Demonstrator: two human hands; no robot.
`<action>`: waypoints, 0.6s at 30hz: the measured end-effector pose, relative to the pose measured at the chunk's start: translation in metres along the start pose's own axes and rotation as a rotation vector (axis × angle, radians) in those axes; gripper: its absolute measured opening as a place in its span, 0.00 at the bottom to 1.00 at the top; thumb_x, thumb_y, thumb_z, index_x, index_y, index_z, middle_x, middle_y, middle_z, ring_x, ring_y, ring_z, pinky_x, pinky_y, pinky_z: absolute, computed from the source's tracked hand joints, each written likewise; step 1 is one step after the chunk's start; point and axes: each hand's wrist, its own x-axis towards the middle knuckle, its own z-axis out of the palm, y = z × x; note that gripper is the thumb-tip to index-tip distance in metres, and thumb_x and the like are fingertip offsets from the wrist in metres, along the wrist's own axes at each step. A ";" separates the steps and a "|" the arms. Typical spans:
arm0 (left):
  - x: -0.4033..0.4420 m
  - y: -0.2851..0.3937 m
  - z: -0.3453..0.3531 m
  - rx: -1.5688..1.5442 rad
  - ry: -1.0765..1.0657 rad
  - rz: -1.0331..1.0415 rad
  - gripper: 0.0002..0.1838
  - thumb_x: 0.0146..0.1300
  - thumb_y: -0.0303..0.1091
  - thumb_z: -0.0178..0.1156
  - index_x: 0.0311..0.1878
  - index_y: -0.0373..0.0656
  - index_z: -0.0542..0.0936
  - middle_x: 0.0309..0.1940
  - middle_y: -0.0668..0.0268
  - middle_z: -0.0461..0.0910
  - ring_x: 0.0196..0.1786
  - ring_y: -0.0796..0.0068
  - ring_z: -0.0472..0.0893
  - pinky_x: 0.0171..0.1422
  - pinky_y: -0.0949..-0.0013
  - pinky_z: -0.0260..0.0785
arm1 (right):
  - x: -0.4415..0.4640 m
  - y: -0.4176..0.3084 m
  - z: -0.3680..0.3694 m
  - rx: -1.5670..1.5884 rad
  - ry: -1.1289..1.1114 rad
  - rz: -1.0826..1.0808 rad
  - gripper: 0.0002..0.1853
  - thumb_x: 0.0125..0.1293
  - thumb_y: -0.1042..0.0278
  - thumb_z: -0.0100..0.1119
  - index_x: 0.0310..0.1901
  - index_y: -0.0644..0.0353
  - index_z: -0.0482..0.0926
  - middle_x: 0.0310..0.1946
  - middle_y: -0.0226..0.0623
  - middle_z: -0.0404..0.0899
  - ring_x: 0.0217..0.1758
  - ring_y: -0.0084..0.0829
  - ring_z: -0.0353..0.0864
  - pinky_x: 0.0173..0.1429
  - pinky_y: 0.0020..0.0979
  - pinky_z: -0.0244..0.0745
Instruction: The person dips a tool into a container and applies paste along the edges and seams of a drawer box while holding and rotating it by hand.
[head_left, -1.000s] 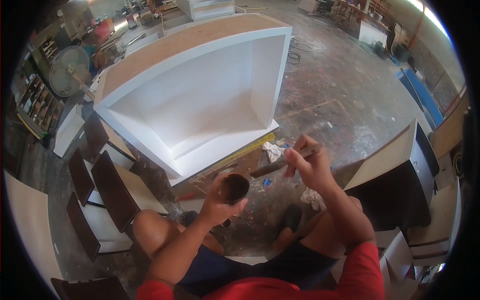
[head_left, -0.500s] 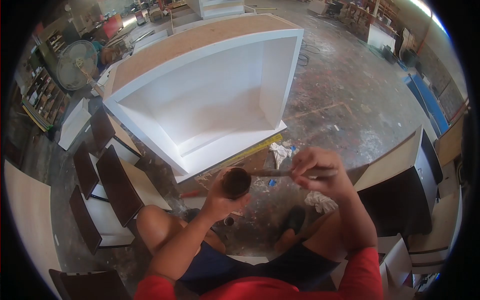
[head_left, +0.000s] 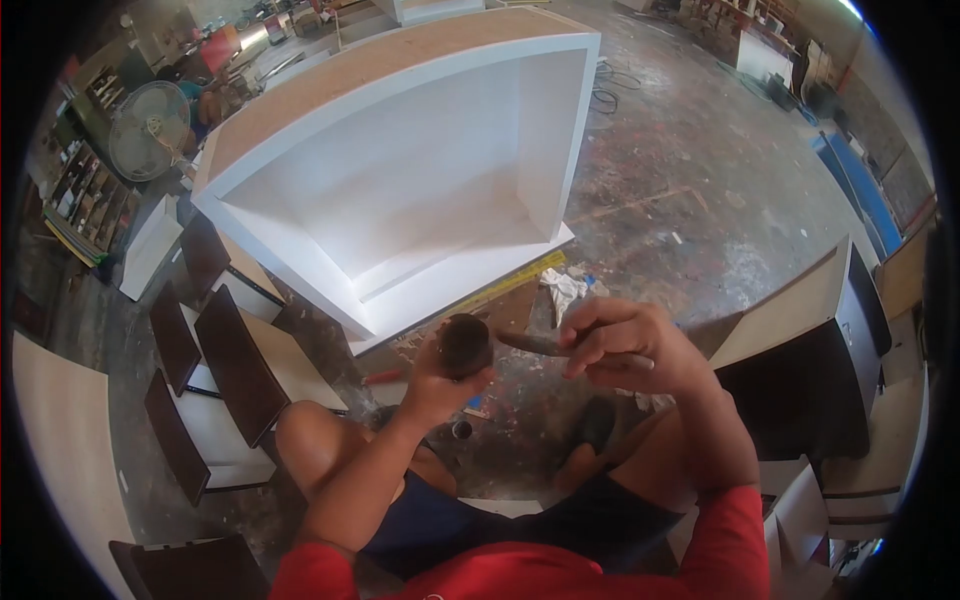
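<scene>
My left hand [head_left: 432, 385] is wrapped round a small round cup [head_left: 465, 346] with a dark inside, its mouth facing up toward me. In my right hand [head_left: 635, 345], the fingers pinch a slim paintbrush [head_left: 535, 344] whose dark tapered end points left. That end is just right of the cup's rim, apart from it. Beyond both hands stands a white open-fronted cabinet [head_left: 420, 180] with a curved front and a brown unpainted top. Neither hand touches it.
Dark-fronted drawers [head_left: 240, 365] stand at left. A dark-fronted cabinet piece [head_left: 800, 380] is at right. On the floor lie a crumpled white cloth [head_left: 567, 288], a yellow strip [head_left: 510, 282] and a small can [head_left: 461, 430]. A fan [head_left: 150, 130] stands far left.
The brush has shifted slightly left with my right hand, and its tip has tilted upward. My left hand and the cup have moved slightly up and left. The view has shifted a little.
</scene>
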 end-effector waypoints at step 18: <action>0.000 -0.011 0.028 0.027 -0.079 -0.014 0.34 0.60 0.30 0.79 0.68 0.41 0.75 0.58 0.68 0.77 0.60 0.77 0.77 0.67 0.69 0.71 | -0.019 0.030 -0.055 -0.144 0.366 0.374 0.07 0.71 0.76 0.68 0.48 0.59 0.89 0.35 0.33 0.87 0.39 0.24 0.86 0.44 0.31 0.80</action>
